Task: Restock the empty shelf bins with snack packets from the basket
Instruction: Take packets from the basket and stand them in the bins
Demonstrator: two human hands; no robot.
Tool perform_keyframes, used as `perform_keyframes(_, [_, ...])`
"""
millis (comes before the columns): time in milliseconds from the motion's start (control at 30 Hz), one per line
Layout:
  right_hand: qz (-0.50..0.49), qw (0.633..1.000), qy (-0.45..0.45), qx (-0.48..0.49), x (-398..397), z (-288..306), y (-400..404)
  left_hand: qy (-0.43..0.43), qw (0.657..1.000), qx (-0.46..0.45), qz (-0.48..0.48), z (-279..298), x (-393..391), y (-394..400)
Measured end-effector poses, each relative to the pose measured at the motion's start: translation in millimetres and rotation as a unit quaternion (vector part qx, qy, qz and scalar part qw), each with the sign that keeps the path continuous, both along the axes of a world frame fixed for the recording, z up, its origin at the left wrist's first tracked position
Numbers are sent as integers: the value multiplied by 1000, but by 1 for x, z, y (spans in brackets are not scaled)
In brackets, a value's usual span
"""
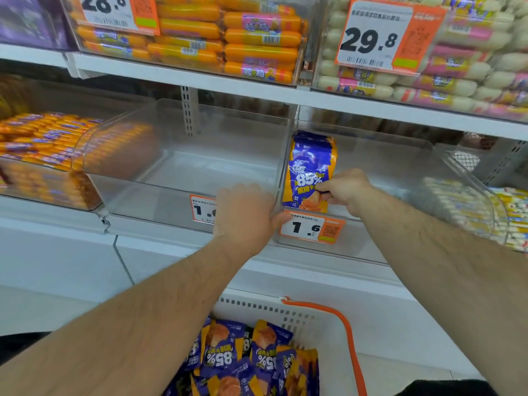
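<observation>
Two clear plastic bins sit on the middle shelf. The left bin (pixel 183 155) holds nothing. The right bin (pixel 400 167) holds a row of blue and orange snack packets (pixel 310 167) standing upright against its left wall. My right hand (pixel 347 190) pinches the front packet of that row. My left hand (pixel 248 212) grips the front rim where the two bins meet, thumb by the 1.6 price tag (pixel 313 228). Below, a white basket (pixel 274 312) with an orange handle (pixel 350 338) holds several more of the same packets (pixel 243 355).
Full bins of orange sausages (pixel 43 155) stand to the left and pale sticks (pixel 468 204) to the right. The shelf above (pixel 200 78) carries bins of orange and white sausages with price tags 28.8 and 29.8. A white cabinet front runs below the shelf.
</observation>
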State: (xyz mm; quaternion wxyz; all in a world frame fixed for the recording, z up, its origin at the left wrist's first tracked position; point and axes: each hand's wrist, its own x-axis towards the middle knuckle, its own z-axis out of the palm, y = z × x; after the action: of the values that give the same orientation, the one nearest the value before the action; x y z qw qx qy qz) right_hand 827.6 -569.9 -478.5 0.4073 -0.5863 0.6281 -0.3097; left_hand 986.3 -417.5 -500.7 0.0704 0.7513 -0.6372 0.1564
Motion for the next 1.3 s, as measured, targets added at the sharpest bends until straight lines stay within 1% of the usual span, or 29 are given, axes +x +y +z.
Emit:
perform_keyframes(133, [6,1000,9,12,-2,3,3,0,1000,7,-1,2,0,1])
perform_keyframes(200, [2,999,30,10,-4,7,7,3,1000,10,-6,4,-1,2])
perform_keyframes(267, [-10,993,106,-45,-7,15,13,11,1000,12,-12,4,0,2])
perform_keyframes(333, [-19,976,165,-144,-4,25,30,25,999,26,-22,8,1,3])
perform_keyframes(367, [-12,966,167,-196,0,30,42,39,998,34,-29,10,2,4])
perform_keyframes(433, [25,945,148,-291,10,36,68,99,993,42,-51,14,5,8])
perform_keyframes(467, [48,932,140,-331,16,35,81,123,990,28,-68,15,7,13])
perform_keyframes(500, [68,921,130,-360,22,32,93,127,987,-8,-94,15,9,22])
perform_keyframes(567, [97,908,92,-397,35,21,117,90,983,-89,-132,12,16,44])
perform_keyframes(600, [112,902,69,-411,40,12,127,79,981,-101,-144,10,21,56])
perform_keyframes(633, [127,897,50,-420,46,2,137,77,985,-59,-143,8,27,68])
perform_keyframes(700, [168,904,38,-392,57,-27,151,94,985,91,-112,-2,39,86])
perform_keyframes(767, [209,926,66,-306,67,-60,159,111,967,213,-89,-15,51,95])
perform_keyframes(800, [230,935,91,-254,72,-78,161,125,955,255,-87,-22,55,98])
perform_keyframes(867, [266,941,146,-152,79,-113,165,133,930,332,-87,-35,60,104])
perform_keyframes(933, [300,929,206,-62,82,-146,171,143,899,404,-88,-43,63,105])
perform_keyframes(967, [322,917,235,-29,81,-163,175,151,884,433,-94,-43,63,105])
perform_keyframes(1033, [383,878,286,14,78,-194,185,178,867,451,-114,-41,63,103])
perform_keyframes(1100, [439,829,343,42,76,-221,195,198,865,446,-121,-39,63,101])
perform_keyframes(1167, [478,787,385,65,73,-240,202,193,860,455,-125,-37,63,97])
perform_keyframes(1233, [497,757,419,66,71,-252,206,187,853,468,-134,-39,62,94])
perform_keyframes(1300, [506,738,442,57,72,-259,208,194,852,466,-138,-43,63,91])
